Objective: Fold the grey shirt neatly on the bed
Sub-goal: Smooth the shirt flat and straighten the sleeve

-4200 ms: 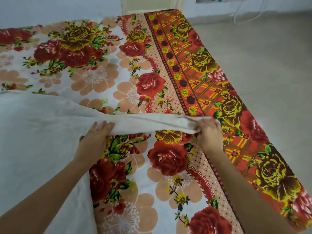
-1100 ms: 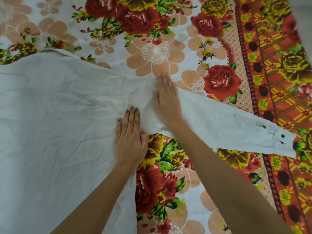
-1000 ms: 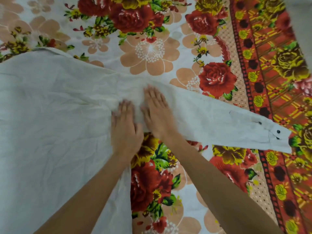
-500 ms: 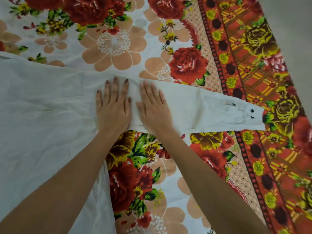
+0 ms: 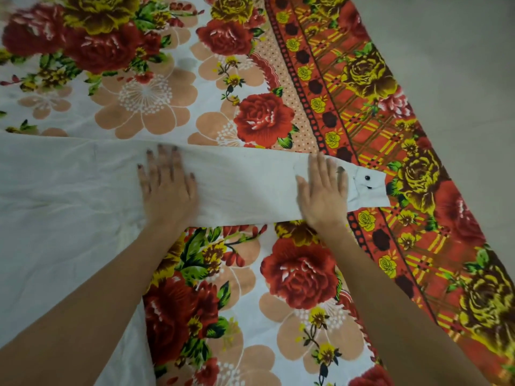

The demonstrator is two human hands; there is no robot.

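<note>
While smoothing sleeve (image 5: 250,185) of grey shirt (image 5: 61,207), spread flat on bed (image 5: 156,101): left hand (image 5: 167,188) near shoulder, right hand (image 5: 320,193) near cuff (image 5: 367,188), fingers spread, palms down, gripping nothing. Next, probably: pinch cuff, fold sleeve across body.

Most of the view is taken up by a bed covered in a loud floral bedsheet (image 5: 145,107): big red and peach flowers on white. Along its right side an orange-red border strip (image 5: 370,129) with yellow roses and a lattice print is seen. Beyond that, plain grey-beige floor (image 5: 459,65), softly and evenly lit.
</note>
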